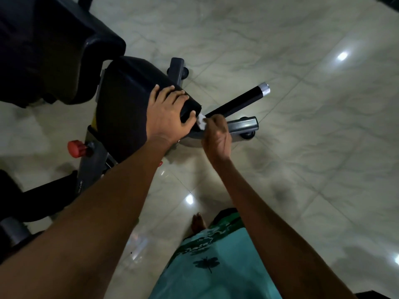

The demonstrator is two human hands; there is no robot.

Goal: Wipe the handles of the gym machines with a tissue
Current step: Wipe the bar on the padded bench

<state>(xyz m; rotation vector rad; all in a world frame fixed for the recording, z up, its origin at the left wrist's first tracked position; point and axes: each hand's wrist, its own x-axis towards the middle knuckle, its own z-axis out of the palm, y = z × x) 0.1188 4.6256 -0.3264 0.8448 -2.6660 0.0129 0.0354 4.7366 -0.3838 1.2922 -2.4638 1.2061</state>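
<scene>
Two bare hands work at the near end of a dark grey gym bench machine [90,152] standing on a glossy pale marble-patterned tile floor [302,126]. Left hand [167,114]: laid over the rounded end of the black padded seat cushion [129,100], fingers curled across the top and the thumb hooked round the cushion's edge, gripping it. Right hand [217,137]: blurred, fingers bunched and pinching a small crumpled white tissue [201,122]. The tissue lies at the inner end of the black cylindrical handle with a chrome end cap [241,100], just beside the left thumb; whether it touches the bar itself cannot be told. The handle projects up and to the right, away from the cushion, over the floor. Below it runs a grey rectangular steel base tube [244,124] with a small black wheel [248,134] at its end. A red ribbed adjustment knob [75,148] sits on the frame at the left, well apart from both hands. A larger black backrest pad [49,46] fills the upper left. At the bottom edge appear turquoise patterned clothing [216,266] and a bare foot [198,223].
</scene>
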